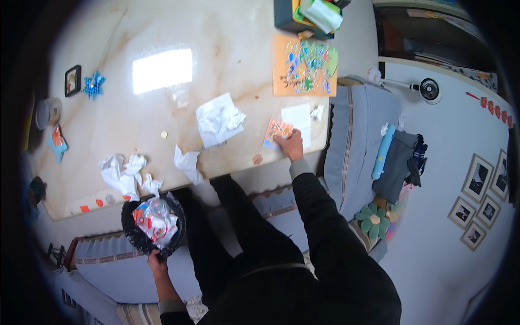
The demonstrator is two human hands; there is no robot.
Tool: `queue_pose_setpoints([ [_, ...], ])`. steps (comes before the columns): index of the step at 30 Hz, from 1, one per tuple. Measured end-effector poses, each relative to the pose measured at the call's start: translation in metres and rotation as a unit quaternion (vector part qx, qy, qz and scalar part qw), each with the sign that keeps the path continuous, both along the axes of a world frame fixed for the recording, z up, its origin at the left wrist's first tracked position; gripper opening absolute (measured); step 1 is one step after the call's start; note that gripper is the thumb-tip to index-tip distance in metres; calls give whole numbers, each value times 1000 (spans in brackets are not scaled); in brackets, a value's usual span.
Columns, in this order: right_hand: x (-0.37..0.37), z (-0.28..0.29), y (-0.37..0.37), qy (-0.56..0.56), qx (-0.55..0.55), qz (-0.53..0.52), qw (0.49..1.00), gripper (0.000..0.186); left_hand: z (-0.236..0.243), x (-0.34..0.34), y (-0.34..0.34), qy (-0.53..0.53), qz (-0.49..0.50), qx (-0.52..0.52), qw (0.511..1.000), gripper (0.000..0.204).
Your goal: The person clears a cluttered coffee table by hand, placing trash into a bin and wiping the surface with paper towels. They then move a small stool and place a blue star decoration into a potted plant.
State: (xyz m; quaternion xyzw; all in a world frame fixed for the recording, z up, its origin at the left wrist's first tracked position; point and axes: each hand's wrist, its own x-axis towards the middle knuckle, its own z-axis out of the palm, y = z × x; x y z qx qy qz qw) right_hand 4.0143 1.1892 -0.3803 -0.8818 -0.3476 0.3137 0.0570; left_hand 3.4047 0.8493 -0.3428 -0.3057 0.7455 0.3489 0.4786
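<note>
Wrappers (156, 218) already sit in the black wastebasket (129, 232) gripped by the left hand (157, 263), while crumpled tissues (120, 173) remain on the table (162, 116) and the right hand (292, 144) touches an orange card (273, 128), grip unclear.

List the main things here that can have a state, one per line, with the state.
Black trash bin: open, wrappers inside
Left hand: gripping the bin
Orange printed card: uncrumpled
Right hand: touching the card, grip unclear
White paper near the bin: crumpled
Fan: running or off, unclear
Picture frames: hung on wall
</note>
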Motion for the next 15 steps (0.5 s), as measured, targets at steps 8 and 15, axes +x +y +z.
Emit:
queue_pose_setpoints([
  [8, 21, 21, 0, 256, -74, -173, 948, 39, 2, 5, 4, -31, 11, 23, 999, 34],
  [15, 34, 85, 23, 474, 72, -237, 845, 20, 0, 6, -3, -21, 1, 24, 999, 34],
])
